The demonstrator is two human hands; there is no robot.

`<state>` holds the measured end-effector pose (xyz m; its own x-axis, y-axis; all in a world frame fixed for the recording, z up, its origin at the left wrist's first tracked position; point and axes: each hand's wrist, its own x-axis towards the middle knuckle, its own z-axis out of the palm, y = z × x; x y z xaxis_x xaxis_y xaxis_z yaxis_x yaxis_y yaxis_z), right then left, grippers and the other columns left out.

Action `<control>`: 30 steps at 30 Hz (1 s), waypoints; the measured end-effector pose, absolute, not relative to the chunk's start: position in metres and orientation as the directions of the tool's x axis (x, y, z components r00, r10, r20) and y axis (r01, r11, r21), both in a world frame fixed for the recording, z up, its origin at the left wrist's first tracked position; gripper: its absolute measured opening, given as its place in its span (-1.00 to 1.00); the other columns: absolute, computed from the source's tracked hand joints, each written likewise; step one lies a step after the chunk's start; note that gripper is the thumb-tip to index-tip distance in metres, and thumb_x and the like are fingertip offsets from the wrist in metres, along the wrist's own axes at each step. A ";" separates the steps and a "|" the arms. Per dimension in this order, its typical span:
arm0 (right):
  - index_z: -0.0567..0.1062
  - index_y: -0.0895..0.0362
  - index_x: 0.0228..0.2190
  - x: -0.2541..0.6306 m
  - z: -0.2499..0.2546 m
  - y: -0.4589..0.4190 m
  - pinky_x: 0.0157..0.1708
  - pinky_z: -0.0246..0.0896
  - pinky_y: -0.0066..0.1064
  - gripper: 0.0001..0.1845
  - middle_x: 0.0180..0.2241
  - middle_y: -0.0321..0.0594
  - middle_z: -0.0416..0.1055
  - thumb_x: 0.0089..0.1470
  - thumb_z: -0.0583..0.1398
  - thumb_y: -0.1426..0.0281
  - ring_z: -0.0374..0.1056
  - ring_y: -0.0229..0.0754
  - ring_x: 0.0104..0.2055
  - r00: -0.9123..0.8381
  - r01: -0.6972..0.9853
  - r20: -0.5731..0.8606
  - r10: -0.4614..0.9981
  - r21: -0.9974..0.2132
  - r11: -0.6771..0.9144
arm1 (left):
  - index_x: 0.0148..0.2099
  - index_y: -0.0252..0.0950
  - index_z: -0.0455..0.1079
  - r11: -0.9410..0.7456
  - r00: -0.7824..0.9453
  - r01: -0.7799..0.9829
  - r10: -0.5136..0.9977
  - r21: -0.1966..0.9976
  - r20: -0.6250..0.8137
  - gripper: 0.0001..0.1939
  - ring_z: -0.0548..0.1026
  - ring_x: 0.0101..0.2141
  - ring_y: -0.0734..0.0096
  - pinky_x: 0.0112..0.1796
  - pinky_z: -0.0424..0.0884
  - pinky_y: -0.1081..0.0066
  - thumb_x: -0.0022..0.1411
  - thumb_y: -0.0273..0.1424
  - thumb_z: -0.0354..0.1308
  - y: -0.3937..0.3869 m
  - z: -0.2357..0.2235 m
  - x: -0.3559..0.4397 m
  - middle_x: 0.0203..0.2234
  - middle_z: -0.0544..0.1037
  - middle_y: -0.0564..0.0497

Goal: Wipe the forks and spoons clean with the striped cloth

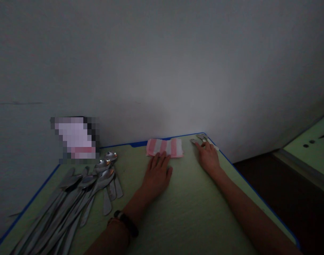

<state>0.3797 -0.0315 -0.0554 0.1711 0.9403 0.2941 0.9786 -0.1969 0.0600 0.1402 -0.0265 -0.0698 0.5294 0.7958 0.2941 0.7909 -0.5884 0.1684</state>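
Left hand lies open and empty against the folded pink-striped cloth, while the right hand spreads open over small metal utensils at the worktop corner.

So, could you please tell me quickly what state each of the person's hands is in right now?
Left hand: open and flat, fingertips on the pink-and-white striped cloth, holding nothing.
Right hand: open, fingers touching small metal utensils, no clear grip.
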 end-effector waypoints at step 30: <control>0.30 0.01 0.03 0.398 -0.068 -0.013 -0.19 -0.09 -0.22 -0.54 0.02 -0.09 0.24 0.10 -0.05 0.49 0.03 0.03 -0.05 0.251 0.963 0.412 0.876 -0.011 -0.271 | 0.20 -0.32 0.08 -0.597 0.553 0.779 0.798 0.190 0.240 -0.52 -0.01 0.21 0.15 0.17 -0.13 0.13 0.31 -0.24 -0.24 -0.026 -0.067 0.138 0.21 0.11 -0.09</control>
<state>0.3976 -0.0134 -0.0683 0.2513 0.8758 0.4121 0.9625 -0.2710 -0.0110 0.1382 -0.0264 -0.0671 0.5531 0.7978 0.2398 0.7793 -0.5973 0.1897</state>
